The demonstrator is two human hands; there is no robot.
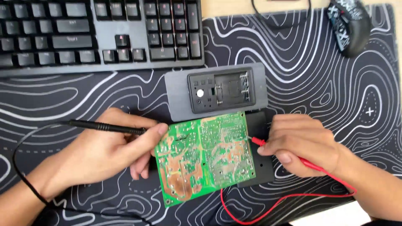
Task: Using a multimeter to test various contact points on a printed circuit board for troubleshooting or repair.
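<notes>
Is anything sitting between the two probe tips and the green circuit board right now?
Nothing visible. The left hand holds the black probe at the circuit board's left edge; the right hand holds the red probe at its right edge. The board's face lies bare between them.

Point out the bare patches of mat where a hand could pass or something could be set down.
Free: the mat between the grey case and mouse; also below the keyboard, above the left hand. Crowded: mid-mat, where the circuit board, right hand and both probes meet.
</notes>
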